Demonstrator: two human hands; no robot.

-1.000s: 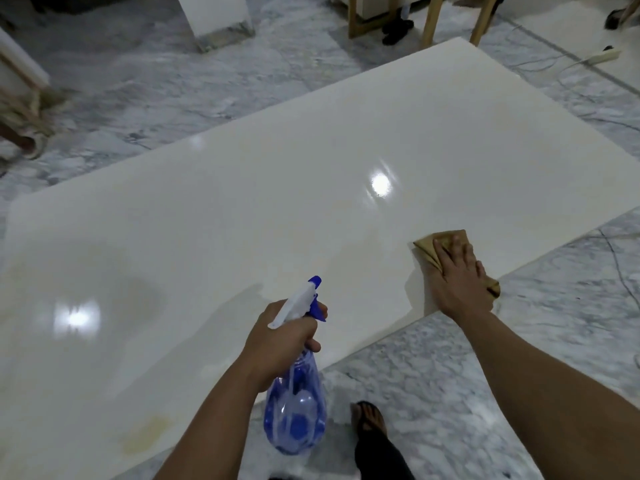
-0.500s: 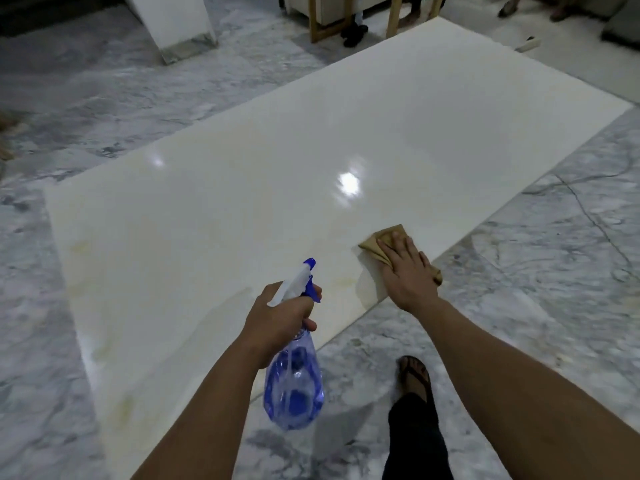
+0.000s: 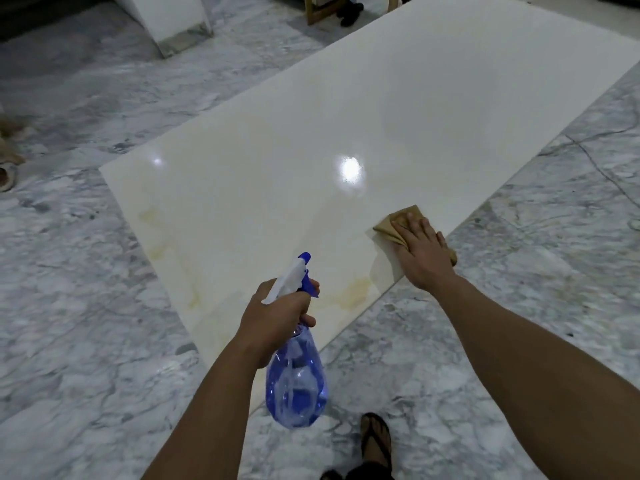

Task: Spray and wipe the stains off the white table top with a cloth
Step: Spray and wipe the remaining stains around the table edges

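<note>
Two bare hands at work, left hand (image 3: 277, 311) gripping blue spray bottle (image 3: 296, 386) at lower centre, right hand (image 3: 424, 251) flat with straight fingers pressing tan cloth (image 3: 391, 225) on white table top (image 3: 346, 109) right of centre, yellowish stains (image 3: 353, 292) near lower edge

The glossy white rectangular worktop (image 3: 346, 109) shows two bright light reflections and pale yellow-brown stains (image 3: 355, 292) near its front edge, with fainter yellowish marks (image 3: 152, 216) toward its left end. The folded cloth (image 3: 398, 223) is tan brown. The translucent plastic spray bottle (image 3: 296, 386) is blue, with a white spray head (image 3: 289, 277) and a solid blue nozzle tip and trigger. The polished marble floor (image 3: 86, 341) is grey, veined and mottled in white and darker grey. A dark sandal (image 3: 375, 438) shows on a foot at the bottom edge, above black cloth.
</note>
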